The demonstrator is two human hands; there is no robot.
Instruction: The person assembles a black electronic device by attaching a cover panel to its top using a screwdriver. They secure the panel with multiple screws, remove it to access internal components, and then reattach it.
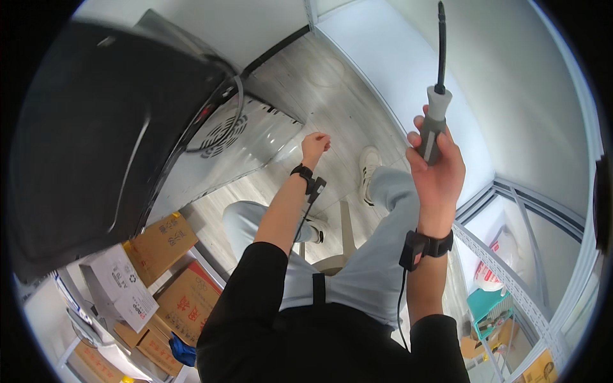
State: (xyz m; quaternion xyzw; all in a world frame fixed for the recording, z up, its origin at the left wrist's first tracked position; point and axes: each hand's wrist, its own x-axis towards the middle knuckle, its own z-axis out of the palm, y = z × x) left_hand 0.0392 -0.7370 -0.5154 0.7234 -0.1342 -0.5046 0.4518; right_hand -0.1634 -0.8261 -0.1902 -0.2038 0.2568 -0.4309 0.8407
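Note:
My right hand [439, 167] is raised on the right side, its fingers wrapped round the grey handle of a screwdriver [437, 121]. The tool's long black shaft points up toward the far edge of the picture, its tip apart from any surface. Lower and nearer the middle, my left hand [314, 147] hangs over the floor with its fingers curled together. Whatever those fingers may hold is too small or hidden. To the left of that hand stands a large black-panelled casing [108, 140] with a metal side [255, 137], a round slotted vent and a loose dark cable.
Cardboard boxes [167, 247] and a white carton [121, 284] are stacked at the lower left. A white panel [389, 57] rises at the far right. A metal-framed shelf [504, 262] with a teal stool [486, 309] stands at the lower right. My legs and chair are below.

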